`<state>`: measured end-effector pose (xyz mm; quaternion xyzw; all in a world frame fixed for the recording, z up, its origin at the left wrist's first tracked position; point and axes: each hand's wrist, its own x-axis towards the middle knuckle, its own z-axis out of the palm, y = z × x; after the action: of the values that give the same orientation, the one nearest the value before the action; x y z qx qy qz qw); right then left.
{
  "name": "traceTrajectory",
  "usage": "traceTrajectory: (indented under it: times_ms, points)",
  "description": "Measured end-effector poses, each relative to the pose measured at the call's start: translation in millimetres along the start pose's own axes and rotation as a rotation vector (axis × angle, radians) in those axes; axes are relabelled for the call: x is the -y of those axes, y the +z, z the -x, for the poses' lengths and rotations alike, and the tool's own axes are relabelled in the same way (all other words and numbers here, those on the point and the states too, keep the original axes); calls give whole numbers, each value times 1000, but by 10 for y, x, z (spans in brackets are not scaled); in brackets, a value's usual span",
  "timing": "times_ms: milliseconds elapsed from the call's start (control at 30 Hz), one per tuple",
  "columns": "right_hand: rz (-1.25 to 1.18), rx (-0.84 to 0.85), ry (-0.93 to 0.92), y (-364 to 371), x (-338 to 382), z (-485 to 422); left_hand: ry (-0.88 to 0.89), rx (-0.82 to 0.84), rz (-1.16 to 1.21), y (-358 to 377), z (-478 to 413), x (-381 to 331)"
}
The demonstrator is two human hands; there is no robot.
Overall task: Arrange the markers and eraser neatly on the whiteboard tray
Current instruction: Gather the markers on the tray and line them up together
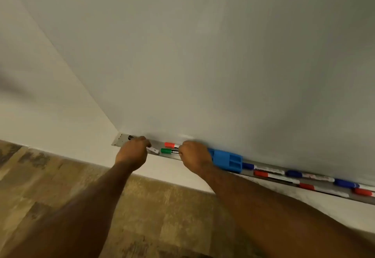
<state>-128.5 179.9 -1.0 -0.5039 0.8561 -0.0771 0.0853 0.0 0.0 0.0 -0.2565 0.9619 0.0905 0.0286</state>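
A metal whiteboard tray (118, 140) runs along the bottom of the board from left to lower right. My left hand (133, 152) is closed around a black-capped marker (130, 137) at the tray's left end; its white barrel sticks out to the right. My right hand (193, 155) grips the ends of a green-capped marker (167, 150) and a red-capped marker (170, 144) lying side by side. A blue eraser (228, 160) sits on the tray just right of my right hand. Several blue-capped and red-capped markers (274, 175) lie in two rows further right.
The whiteboard (203, 55) fills the upper view, and a white wall (40, 95) lies to its left. Wood-pattern floor (60, 186) shows below. The tray's right part runs out of the frame.
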Motion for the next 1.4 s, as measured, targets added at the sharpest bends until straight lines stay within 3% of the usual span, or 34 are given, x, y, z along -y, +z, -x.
traceTrajectory:
  times_ms: [600, 1167, 1400]
  points:
    - [130, 104, 34, 123, 70, -245, 266, 68, -90, 131, -378, 262]
    - [14, -260, -83, -31, -23, 29, 358, -65, -99, -87, -129, 378]
    - [-35, -259, 76, -247, -683, 810, 482, -35, 61, 71, 44, -514]
